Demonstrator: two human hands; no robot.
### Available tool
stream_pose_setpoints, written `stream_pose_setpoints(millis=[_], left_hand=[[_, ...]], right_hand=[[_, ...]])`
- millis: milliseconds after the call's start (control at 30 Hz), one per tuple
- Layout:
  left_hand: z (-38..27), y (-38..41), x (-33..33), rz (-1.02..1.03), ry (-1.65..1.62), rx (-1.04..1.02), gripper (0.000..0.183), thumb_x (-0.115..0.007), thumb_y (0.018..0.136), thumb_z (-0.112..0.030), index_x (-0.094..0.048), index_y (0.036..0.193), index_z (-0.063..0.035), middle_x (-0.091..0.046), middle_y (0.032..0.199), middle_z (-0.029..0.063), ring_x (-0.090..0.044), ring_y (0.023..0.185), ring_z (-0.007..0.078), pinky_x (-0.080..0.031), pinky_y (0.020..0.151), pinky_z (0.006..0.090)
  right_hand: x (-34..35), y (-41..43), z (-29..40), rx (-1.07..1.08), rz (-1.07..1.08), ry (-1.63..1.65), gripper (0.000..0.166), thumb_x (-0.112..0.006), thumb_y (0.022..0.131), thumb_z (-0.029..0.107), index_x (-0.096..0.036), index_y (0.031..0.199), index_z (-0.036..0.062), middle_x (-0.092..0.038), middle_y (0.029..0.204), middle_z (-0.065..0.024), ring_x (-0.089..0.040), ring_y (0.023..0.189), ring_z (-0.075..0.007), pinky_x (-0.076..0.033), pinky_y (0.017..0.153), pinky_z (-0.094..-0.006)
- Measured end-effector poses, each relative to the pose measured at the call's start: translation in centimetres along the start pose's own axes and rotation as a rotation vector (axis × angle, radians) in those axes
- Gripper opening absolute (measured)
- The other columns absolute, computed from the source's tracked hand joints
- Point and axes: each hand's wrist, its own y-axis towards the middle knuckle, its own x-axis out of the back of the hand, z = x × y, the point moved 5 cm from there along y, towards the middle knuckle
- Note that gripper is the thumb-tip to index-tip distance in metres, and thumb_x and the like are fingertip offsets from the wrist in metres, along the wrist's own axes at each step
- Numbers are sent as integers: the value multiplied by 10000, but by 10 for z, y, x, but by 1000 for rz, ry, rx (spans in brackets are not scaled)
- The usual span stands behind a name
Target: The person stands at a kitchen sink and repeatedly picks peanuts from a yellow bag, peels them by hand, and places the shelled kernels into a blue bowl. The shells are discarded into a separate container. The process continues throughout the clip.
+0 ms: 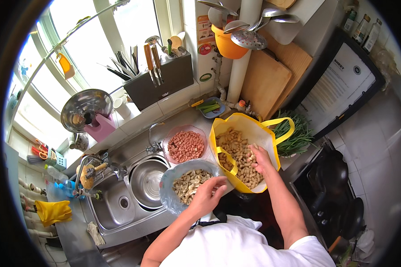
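My right hand (263, 161) reaches inside a yellow-trimmed white bag (249, 120), its fingers around a few peanuts in the shell (252, 154). Below it, a heap of unshelled peanuts (232, 142) fills the bottom of the bag. My left hand (208, 195) hovers over the near right side of a plastic-lined bowl (167, 187) of empty peanut shells (190, 182). Its fingers are curled, and whether they hold anything is hidden. Behind that bowl, a clear pinkish dish (168, 133) holds shelled reddish peanuts (186, 146).
Left of the bowls is a double steel sink (112, 207) with a steel basin (149, 182) in one side. A blue dish of cut green vegetables (211, 107) stands by the wall. Leafy greens (292, 137) lie right of the bag, near a black stove (327, 190).
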Motion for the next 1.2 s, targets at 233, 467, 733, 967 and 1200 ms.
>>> stream_pose_setpoints(millis=[233, 467, 733, 967, 1200], left_hand=[[-45, 51, -32, -219, 217, -449, 305, -725, 885, -90, -645, 1170, -18, -604, 1217, 177, -604, 1117, 340, -499, 957, 410], [-5, 34, -13, -268, -181, -241, 175, -660, 948, -71, -605, 1108, -24, -628, 1058, 84, -644, 917, 185, -559, 747, 292], [18, 3, 43, -643, -1046, -31, 133, -453, 1002, -105, -513, 1099, -36, -653, 910, 114, -652, 841, 207, -542, 782, 308], [29, -20, 99, -462, -1016, -57, 252, -444, 930, -151, -522, 1146, -47, -492, 791, 67, -528, 742, 213, -485, 765, 367], [50, -29, 98, -361, -1044, 78, 223, -510, 983, -220, -474, 811, -84, -430, 719, 24, -522, 685, 194, -437, 621, 328]], right_hand=[[-58, -60, -16, -37, 219, 452, 196, -625, 1011, 304, -617, 1111, 136, -600, 831, 13, -564, 609, -95, -364, 418, -204], [-128, -92, -44, -199, 397, 651, 212, -517, 1049, 348, -602, 1034, 154, -603, 811, 50, -550, 609, -59, -385, 440, -205], [-185, -110, -74, -365, 530, 663, 188, -519, 990, 281, -628, 950, 133, -660, 859, -18, -630, 699, -153, -423, 420, -224], [-197, -114, -76, -329, 553, 550, 137, -540, 973, 247, -591, 1039, 138, -642, 888, -46, -629, 696, -200, -439, 452, -262], [-199, -112, -80, -238, 549, 424, 179, -560, 994, 296, -600, 1017, 123, -637, 845, -38, -640, 651, -180, -419, 433, -253]])
